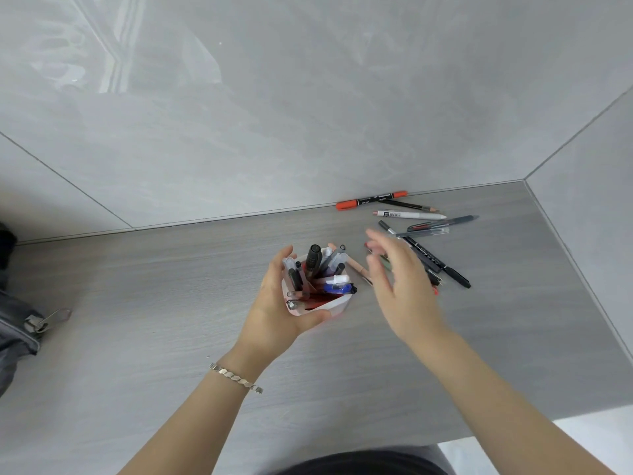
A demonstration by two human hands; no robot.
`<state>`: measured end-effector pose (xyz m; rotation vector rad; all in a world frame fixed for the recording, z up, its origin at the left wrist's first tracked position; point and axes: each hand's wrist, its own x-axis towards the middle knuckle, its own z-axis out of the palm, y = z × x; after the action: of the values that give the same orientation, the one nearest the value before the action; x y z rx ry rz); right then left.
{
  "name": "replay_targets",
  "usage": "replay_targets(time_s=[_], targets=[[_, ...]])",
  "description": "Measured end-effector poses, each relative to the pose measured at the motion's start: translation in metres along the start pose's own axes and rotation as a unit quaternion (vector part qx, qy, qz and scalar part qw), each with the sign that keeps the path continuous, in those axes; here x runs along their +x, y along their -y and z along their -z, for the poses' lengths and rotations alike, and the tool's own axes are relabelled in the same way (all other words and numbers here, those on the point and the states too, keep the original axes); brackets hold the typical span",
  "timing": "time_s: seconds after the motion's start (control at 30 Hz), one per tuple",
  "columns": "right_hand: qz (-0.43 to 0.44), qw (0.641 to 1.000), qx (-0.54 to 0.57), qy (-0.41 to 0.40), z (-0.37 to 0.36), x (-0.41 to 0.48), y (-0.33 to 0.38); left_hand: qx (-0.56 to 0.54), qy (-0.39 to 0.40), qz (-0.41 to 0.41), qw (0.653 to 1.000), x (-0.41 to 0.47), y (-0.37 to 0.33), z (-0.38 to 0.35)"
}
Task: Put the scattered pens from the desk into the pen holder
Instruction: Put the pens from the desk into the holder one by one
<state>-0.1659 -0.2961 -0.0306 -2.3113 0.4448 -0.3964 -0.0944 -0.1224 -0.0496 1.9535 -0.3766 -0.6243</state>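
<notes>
Pen holder: small white container with a red inside, upright on the grey wood-grain worktop, near the centre of the scene. It is crowded with pens standing and leaning at mixed angles, among them a thick black marker, a blue pen lying across the rim and several clear-barrelled pens.

Left hand: wrapped around the holder from its left and near sides, thumb along the near wall, fingertips reaching the far rim. A silver link bracelet sits on that wrist.

Right hand: just right of the holder, motion-blurred, fingers spread wide and holding nothing that can be made out. It hovers over part of the loose pens; contact with them cannot be told.

Loose pens, all right of and beyond the holder:
- orange double-ended marker, against the far wall;
- dark pencil, just right of the marker;
- white pen, nearer than the pencil;
- two grey translucent pens, crossing;
- long black pen, running diagonally to the near right, partly behind the right hand;
- a pinkish pen, between holder and right hand, partly hidden.

Far left edge: a grey bag with a metal zip pull.
</notes>
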Motion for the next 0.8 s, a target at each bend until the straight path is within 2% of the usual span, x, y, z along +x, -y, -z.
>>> replay_targets(time_s=[0.03, 0.1, 0.2, 0.33, 0.43, 0.6, 0.8], targets=[[-0.050, 0.999, -0.013, 0.013, 0.000, 0.001, -0.011, 0.001, 0.001, 0.001, 1.000, 0.000, 0.000, 0.000], [-0.122, 0.985, -0.081, 0.095, -0.009, 0.001, -0.032, 0.005, 0.003, 0.003, 1.000, -0.001, -0.001, 0.000], [-0.116, 0.965, -0.158, 0.174, -0.029, -0.001, -0.047, 0.010, 0.005, 0.007, 1.000, -0.001, -0.002, 0.001], [-0.108, 0.948, -0.238, 0.180, -0.038, 0.009, -0.048, 0.004, 0.002, 0.009, 1.000, -0.002, -0.004, 0.000], [-0.135, 0.939, -0.251, 0.190, -0.029, 0.009, -0.049, 0.003, 0.003, 0.011, 1.000, -0.001, -0.004, 0.000], [-0.198, 0.934, -0.269, 0.127, 0.002, -0.013, -0.069, 0.003, 0.002, 0.005, 1.000, -0.001, -0.003, 0.000], [-0.212, 0.917, -0.298, 0.159, 0.003, -0.017, -0.083, 0.031, -0.003, 0.006, 0.999, -0.003, -0.014, -0.001]])
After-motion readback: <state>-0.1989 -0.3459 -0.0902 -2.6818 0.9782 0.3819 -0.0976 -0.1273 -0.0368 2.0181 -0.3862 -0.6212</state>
